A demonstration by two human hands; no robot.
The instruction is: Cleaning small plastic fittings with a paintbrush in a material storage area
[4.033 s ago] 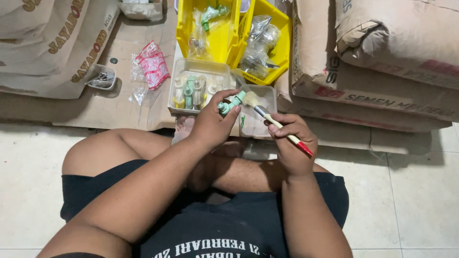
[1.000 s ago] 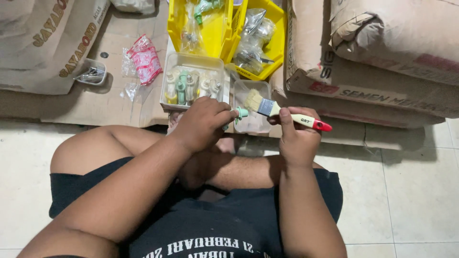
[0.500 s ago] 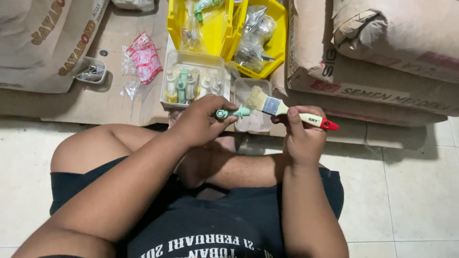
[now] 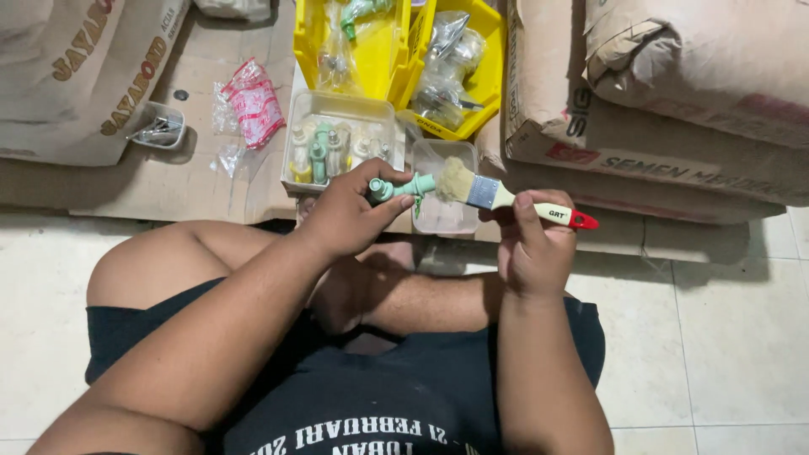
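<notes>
My left hand point(image 4: 345, 215) grips a small green plastic tap point(image 4: 403, 186), held level above my lap. My right hand point(image 4: 531, 248) holds a paintbrush point(image 4: 514, 200) with a cream handle and a red tip; its pale bristles touch the tap's end. Just beyond the hands sits a clear plastic tray point(image 4: 337, 114) with several green and cream taps standing in it. Beside it lies a smaller clear container point(image 4: 438, 219), partly hidden behind the brush.
Two yellow bins point(image 4: 388, 76) with bagged fittings stand behind the tray on flattened cardboard point(image 4: 152, 181). Stacked cement sacks point(image 4: 657, 118) rise at the right, more sacks point(image 4: 76, 76) at the left. A red-printed packet point(image 4: 253, 105) and a small cup of screws point(image 4: 158, 128) lie on the cardboard.
The brush swung from pointing up-left to lying level, and its bristles came against the green tap. My left hand turned the tap sideways toward the brush.
</notes>
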